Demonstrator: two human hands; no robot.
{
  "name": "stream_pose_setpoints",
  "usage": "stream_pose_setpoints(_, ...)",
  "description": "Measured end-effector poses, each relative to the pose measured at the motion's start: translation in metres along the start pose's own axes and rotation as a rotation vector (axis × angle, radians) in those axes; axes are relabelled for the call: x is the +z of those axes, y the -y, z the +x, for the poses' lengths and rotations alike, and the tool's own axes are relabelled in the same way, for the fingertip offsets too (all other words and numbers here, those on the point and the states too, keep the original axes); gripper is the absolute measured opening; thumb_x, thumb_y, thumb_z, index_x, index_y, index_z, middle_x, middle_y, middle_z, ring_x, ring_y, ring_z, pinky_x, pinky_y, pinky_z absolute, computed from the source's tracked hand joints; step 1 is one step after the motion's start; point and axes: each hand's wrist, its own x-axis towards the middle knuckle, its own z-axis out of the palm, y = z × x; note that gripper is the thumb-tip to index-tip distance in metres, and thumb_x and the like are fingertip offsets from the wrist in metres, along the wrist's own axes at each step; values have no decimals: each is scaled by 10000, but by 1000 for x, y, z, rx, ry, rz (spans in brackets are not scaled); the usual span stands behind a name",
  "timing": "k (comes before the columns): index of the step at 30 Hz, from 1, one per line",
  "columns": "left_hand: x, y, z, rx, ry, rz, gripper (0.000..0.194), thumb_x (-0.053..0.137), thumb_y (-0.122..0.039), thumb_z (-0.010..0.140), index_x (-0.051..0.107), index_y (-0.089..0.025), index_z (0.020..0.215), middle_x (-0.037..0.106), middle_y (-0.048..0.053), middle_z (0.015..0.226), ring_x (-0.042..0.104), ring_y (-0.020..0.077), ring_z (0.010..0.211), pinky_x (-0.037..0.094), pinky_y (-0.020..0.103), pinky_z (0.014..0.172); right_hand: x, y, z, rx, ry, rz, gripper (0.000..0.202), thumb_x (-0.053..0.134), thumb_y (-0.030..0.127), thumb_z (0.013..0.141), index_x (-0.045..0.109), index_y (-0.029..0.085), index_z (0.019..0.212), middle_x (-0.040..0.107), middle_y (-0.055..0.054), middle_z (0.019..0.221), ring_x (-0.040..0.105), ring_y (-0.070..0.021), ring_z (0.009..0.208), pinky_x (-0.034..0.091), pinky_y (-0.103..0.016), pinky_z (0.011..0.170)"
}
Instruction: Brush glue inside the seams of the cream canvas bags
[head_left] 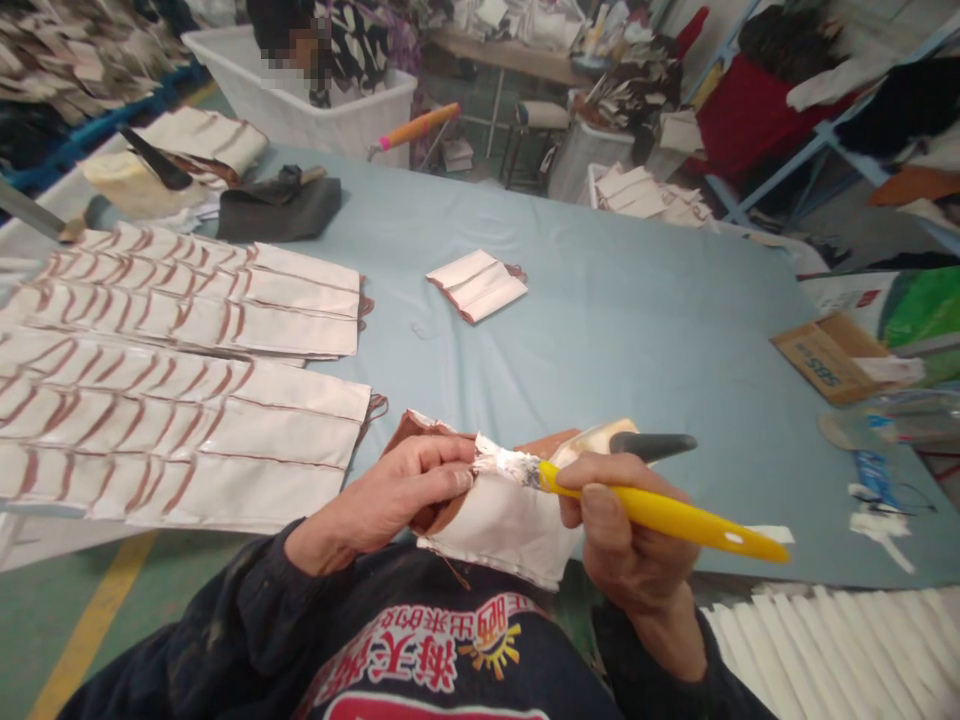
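My right hand (637,540) is closed around a yellow-handled brush (667,512), its bristles coated in white paste. The bristles touch the upper edge of a white and brown fabric piece (510,525) at the table's near edge. My left hand (390,490) presses and pinches the brown left part of that piece, fingertips beside the bristles. Behind my right hand, a dark tapered handle (652,445) points right. Farther back lies a small folded white piece with brown edges (478,284).
Overlapping rows of white, brown-edged pieces (285,420) cover the left of the blue table (637,310). A black pouch (279,208) lies behind them. An open cardboard box (821,362) stands right. A person sits beyond, near a white bin (352,125).
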Motion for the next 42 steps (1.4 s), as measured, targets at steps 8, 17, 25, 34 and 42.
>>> stream_pose_setpoints(8,8,2,6,8,-115,34,475,839,-328,755,381,-220,698,255,-101,675,207,61,583,177,228,535,7,-6,-5,-302,42,-175,175,524,312,1119,667,235,1053,720,6,748,655,-145,581,542,-293,573)
stream_pose_setpoints(17,3,1,3,-23,-72,-25,341,877,-380,756,606,-175,786,411,-69,642,434,101,596,363,234,556,-13,5,-22,-212,36,-123,175,591,369,1091,721,253,1073,719,-2,736,705,-192,619,575,-328,578)
stream_pose_setpoints(25,3,0,2,-14,-94,-9,356,900,-394,744,624,-170,752,455,-60,633,441,88,568,369,211,520,10,-19,-14,-249,-146,-229,204,538,361,1111,700,251,1056,750,-5,775,731,-178,660,614,-328,668)
stream_pose_setpoints(34,4,-1,2,15,-37,-17,362,916,-421,761,763,-132,915,691,42,759,606,144,648,475,249,593,45,-41,-20,-23,-187,-397,206,515,268,1093,702,189,1128,795,-54,879,756,-183,714,643,-315,737)
stream_pose_setpoints(42,-36,16,-17,265,-92,439,405,598,-515,1032,844,-201,1102,838,112,1107,732,283,1060,581,391,908,27,-45,-13,159,-339,-417,354,473,438,1104,696,164,1080,665,-3,708,662,-173,598,552,-324,651)
